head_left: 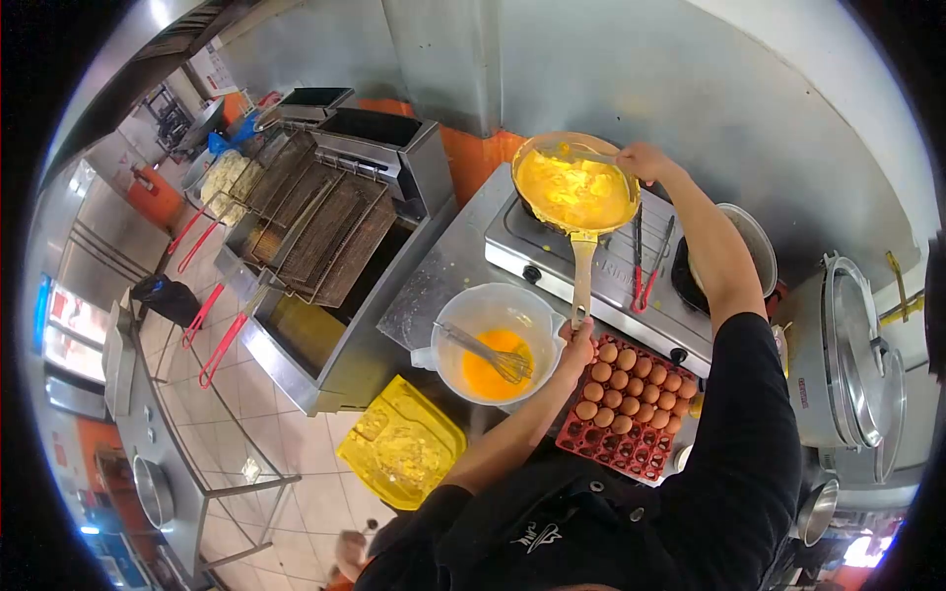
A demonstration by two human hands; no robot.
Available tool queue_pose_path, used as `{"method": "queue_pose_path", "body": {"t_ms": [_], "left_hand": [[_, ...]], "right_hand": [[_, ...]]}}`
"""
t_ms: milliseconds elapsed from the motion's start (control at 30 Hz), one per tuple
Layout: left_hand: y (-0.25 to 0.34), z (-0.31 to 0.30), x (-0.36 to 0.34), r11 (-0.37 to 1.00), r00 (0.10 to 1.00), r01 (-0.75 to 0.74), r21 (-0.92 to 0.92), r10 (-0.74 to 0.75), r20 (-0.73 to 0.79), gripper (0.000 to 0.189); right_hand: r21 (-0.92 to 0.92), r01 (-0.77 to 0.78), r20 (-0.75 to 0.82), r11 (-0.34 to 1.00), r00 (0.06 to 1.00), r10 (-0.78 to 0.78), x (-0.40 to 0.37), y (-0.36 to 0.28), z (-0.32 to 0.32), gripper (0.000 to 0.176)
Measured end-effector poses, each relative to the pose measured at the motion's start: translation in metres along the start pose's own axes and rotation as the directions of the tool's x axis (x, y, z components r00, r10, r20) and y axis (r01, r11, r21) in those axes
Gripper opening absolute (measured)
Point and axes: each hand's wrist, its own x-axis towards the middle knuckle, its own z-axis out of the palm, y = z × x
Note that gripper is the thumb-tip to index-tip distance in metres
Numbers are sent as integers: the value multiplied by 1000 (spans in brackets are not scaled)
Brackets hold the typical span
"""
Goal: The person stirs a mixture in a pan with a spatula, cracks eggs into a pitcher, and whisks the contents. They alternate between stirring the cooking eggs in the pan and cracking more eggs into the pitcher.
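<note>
A frying pan point(583, 266) with a long pale handle sits on the gas stove point(532, 258), and yellow egg point(581, 197) partly set covers its inside. My left hand point(578, 347) is closed around the end of the pan's handle. At the pan's far right rim, my right hand point(642, 163) grips a spatula point(588, 152), whose egg-smeared end lies in the pan; its exact shape is partly hidden. A white plastic jug point(450, 369) of beaten egg stands close to my left forearm, with a whisk point(488, 350) leaning in it.
Red-handled tongs point(641, 281) lie on the stove right of the pan. A red tray point(631, 455) of brown eggs is at the counter's front. Left are a deep fryer point(370, 340) with baskets and a yellow crate point(399, 463). A large steel pot point(823, 374) stands right.
</note>
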Motion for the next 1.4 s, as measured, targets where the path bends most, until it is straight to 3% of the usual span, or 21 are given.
{"method": "queue_pose_path", "body": {"t_ms": [167, 233, 300, 367, 467, 533, 700, 767, 867, 900, 967, 1067, 1200, 1267, 1300, 1400], "left_hand": [[-4, -4, 5, 996, 1000, -18, 88, 18, 2, 37], [1, -7, 2, 967, 996, -79, 241, 69, 50, 39], [1, -11, 0, 959, 993, -96, 268, 74, 90, 40], [-2, -14, 0, 949, 988, -117, 294, 80, 135, 41], [-7, -17, 4, 946, 980, -149, 287, 102, 172, 44], [-12, -23, 9, 950, 969, -107, 294, 33, 244, 48], [-5, -24, 9, 919, 971, -184, 350, 114, 211, 50], [-5, -31, 17, 872, 948, -290, 394, 205, 245, 50], [0, -48, 33, 907, 924, -280, 316, 166, 345, 47], [2, -49, 31, 919, 936, -260, 296, 164, 310, 47], [14, -57, 33, 905, 929, -257, 340, 135, 343, 47], [33, -67, 32, 885, 915, -257, 389, 93, 394, 46], [57, -55, 11, 837, 901, -266, 479, 40, 431, 46], [51, -47, 12, 857, 901, -273, 438, 68, 428, 44], [48, -43, 11, 876, 903, -277, 396, 97, 418, 42], [50, -37, 5, 897, 914, -254, 363, 99, 394, 37]], "right_hand": [[-72, 192, 35, 979, 981, -190, -10, -18, -3, 29], [-123, 234, 55, 964, 972, -229, -18, -28, -7, 28], [-171, 275, 74, 946, 961, -266, -18, -24, -5, 27], [-216, 440, 47, 871, 896, -441, -15, -18, -1, 26], [-267, 425, 54, 865, 903, -427, -44, -37, -14, 26], [-300, 368, 17, 880, 925, -380, -69, -58, -21, 25], [-349, 232, -36, 908, 965, -261, -108, -86, -35, 27], [-340, 128, -23, 931, 989, -145, -127, -102, -41, 27], [-281, 34, 83, 959, 996, -11, -142, -122, -49, 29], [-281, 31, 81, 959, 997, -8, -138, -116, -46, 29], [-253, 197, 68, 947, 980, -186, -135, -111, -39, 31], [-236, 78, 125, 969, 991, -49, -150, -135, -42, 32], [-251, 111, 151, 962, 986, -74, -121, -117, -12, 33], [-244, 313, 12, 918, 947, -320, -103, -103, 15, 32], [-211, 190, 58, 959, 982, -182, -103, -108, 19, 32], [-193, 65, 46, 979, 997, -57, -91, -119, 39, 31]]}}
